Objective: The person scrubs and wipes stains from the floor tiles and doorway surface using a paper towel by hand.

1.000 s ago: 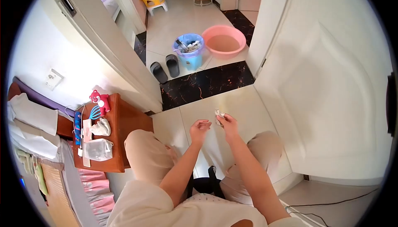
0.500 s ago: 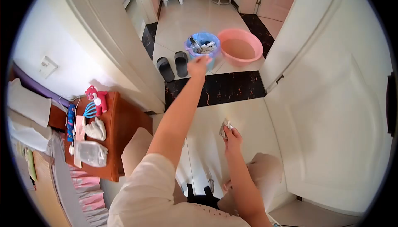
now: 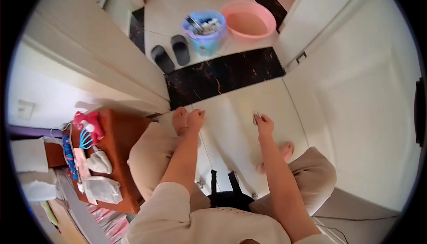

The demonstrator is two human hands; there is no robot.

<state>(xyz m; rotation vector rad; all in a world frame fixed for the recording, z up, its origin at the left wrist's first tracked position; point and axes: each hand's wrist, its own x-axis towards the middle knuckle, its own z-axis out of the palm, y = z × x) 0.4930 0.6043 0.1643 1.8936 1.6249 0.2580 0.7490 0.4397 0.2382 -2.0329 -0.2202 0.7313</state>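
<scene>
One small pale item [image 3: 255,118] sits pinched at the fingertips of your right hand [image 3: 265,126], out over the floor [image 3: 231,115], short of the bin [image 3: 207,46]. Your left hand [image 3: 195,120] is held apart from it, near your foot [image 3: 179,118], fingers curled; whether they grip anything, I cannot tell. Make the right pinch light but firm so the item neither crushes nor slips, and leave part showing beyond your fingertips so you can see its edges.

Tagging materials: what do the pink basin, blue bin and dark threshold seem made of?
Pink basin: likely plastic; smooth, evenly coloured, with a rounded rim. Blue bin: probably plastic too; smooth, pale wall. Dark threshold: polished stone or an imitation; glossy black, rusty veins.
</scene>
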